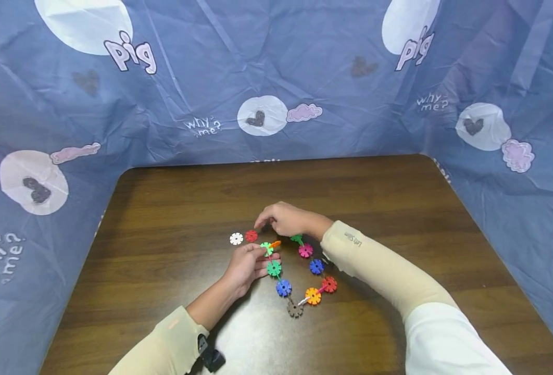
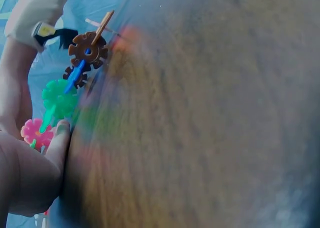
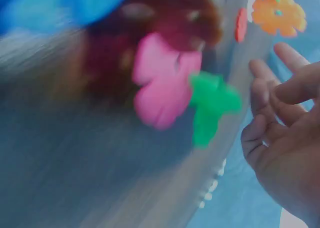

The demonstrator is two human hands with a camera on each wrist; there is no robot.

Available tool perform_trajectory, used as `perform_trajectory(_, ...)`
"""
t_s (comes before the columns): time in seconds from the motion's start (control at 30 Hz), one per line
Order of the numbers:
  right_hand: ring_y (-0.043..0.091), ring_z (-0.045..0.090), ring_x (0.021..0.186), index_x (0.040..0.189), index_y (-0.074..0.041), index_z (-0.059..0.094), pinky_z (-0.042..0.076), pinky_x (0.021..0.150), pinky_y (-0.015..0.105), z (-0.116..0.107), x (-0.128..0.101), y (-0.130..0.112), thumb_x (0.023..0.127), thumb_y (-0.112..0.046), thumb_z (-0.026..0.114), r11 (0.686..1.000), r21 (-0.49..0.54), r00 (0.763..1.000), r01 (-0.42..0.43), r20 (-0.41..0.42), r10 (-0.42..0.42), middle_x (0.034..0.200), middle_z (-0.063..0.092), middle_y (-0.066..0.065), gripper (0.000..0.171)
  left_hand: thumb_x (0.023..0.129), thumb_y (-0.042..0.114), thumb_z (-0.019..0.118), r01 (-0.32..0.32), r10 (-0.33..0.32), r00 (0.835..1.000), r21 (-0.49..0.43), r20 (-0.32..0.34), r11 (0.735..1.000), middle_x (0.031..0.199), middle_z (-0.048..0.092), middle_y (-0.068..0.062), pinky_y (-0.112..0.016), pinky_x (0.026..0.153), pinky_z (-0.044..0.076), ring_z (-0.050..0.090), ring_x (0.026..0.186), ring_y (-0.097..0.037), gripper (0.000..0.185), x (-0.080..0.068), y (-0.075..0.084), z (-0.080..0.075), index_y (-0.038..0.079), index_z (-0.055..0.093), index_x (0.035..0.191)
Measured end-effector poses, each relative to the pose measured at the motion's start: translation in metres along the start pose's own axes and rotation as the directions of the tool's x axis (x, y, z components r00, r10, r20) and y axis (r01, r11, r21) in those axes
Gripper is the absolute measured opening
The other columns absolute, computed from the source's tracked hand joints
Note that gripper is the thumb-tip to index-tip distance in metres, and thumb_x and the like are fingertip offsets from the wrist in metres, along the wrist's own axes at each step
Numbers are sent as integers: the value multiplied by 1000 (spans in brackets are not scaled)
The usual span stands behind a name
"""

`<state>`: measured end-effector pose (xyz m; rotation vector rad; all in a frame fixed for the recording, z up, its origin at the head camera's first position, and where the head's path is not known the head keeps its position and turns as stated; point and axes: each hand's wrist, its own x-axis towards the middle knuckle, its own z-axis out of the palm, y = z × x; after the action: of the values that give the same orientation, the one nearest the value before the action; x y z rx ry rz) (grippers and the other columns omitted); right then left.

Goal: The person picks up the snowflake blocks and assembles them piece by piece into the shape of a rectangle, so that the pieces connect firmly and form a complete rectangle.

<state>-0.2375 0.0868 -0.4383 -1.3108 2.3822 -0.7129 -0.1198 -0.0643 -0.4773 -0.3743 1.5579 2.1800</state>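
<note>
Dark wooden table — blue printed cloth draped behind.

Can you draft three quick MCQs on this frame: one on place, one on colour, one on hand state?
1. Where does the white disc lie?
A. Loose on the table, beside the red disc, off the chain
B. On the blue backdrop
C. Under the right sleeve

2. What colour is the disc at the chain's near end, closest to the person?
A. Yellow
B. Brown
C. White

3. What is the left hand doing?
A. Lying flat and away from the pieces
B. Gripping the table edge
C. Its fingers pinch the chain at the light green disc

Answers:
1. A: in the head view it sits on the wood table next to the red disc.
2. B: the brown disc ends the loop.
3. C: its fingers close on the light green disc.
</note>
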Motion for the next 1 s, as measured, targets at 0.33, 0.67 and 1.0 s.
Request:
perform_trajectory(0.33,11,52,92,101,-19,71,45,84,27,15,20,6,87,-16,69,971,-226,991,-73,89,95,98,58,-4,14,96,9,50,15,-14,1000,-8,28,1000,97,69,-20,-31,70,58,69,83,-22,10,1,-4,4,0,49,101)
perform_trajectory(0.67,9,50,78,89,-22,65,43,70,25,10,12,25,83,-26,74,959,-220,983,-180,-11,182,81,54,-6,12,96,6,51,-34,34,999,-38,-8,999,105,65,-26,-36,77,57,68,92,-29,11,-1,-3,4,-3,49,101)
perform_trajectory(1.0,9,52,69,79,-18,59,44,62,23,12,9,26,75,-18,79,966,-101,970,-238,-68,232,73,56,-6,20,92,2,52,-49,48,998,-48,-30,998,111,63,-26,-33,71,58,68,88,-26,28,-1,0,3,-3,47,119)
